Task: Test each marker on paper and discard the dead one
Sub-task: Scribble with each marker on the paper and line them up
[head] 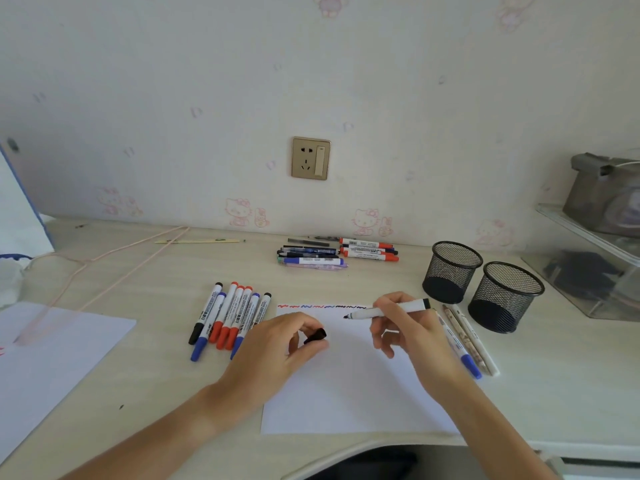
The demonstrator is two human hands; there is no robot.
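Marker point(388, 310) uncapped, pinched in right hand point(403, 323), tip over paper point(353, 386) to test; left hand point(280, 344) pinches cap point(316, 335) just left of it

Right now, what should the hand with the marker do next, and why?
Probably lower the uncapped black marker in the right hand onto the paper and scribble. Its tip hovers beside the row of squiggles, while the left hand pinches its cap.

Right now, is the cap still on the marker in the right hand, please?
No, the marker in the right hand shows its bare tip, and the left hand pinches the black cap.
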